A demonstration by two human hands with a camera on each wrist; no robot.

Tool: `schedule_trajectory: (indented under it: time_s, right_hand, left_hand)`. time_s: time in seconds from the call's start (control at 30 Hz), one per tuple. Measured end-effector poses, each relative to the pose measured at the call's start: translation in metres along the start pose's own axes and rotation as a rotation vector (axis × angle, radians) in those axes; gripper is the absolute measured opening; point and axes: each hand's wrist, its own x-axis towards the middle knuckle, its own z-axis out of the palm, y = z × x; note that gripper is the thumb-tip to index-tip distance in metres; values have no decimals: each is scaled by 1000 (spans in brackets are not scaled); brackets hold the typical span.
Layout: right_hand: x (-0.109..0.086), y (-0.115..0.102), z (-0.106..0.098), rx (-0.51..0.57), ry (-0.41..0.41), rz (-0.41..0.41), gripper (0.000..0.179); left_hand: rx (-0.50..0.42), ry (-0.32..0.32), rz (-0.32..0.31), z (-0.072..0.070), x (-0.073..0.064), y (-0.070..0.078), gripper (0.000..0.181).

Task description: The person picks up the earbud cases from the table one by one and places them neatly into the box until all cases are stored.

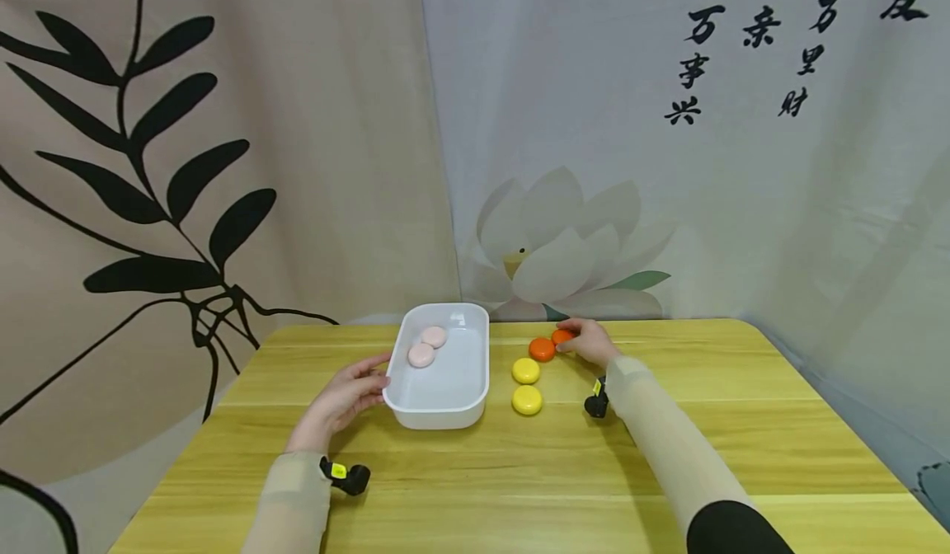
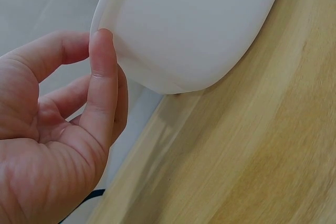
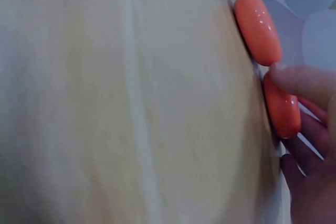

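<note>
Rightmost glossy orange round disc [image 1: 562,336], near the far edge of the yellow wood-grain table [image 1: 460,488], is pinched by the right hand [image 1: 591,343]; the left hand [image 1: 350,393], fingers loosely extended, touches the white rectangular plastic box [image 1: 439,417], presumably to steady it; behind hangs pale printed cloth [image 1: 356,125]. Two yellow discs [image 1: 527,385] lie between.

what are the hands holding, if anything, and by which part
The right hand holds the farther orange disc by its edge. The left hand touches the white tray at its left side; whether it grips cannot be told.
</note>
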Motion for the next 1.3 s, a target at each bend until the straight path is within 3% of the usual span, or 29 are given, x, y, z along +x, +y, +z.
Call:
schedule_trajectory:
  time_s: [0.67,1.13,1.3]
  right_hand:
    - [-10,-7,-5,-24,27,7,51]
    - [-11,-13,-12,183,23,70,51]
    - [-13,-16,-20,112,37,29,50]
  left_hand:
    - [19,-20,13,0,2,-3,60]
    - [22,-12,7,1,-2,-1,60]
    - [15,-16,8,1,-1,0,60]
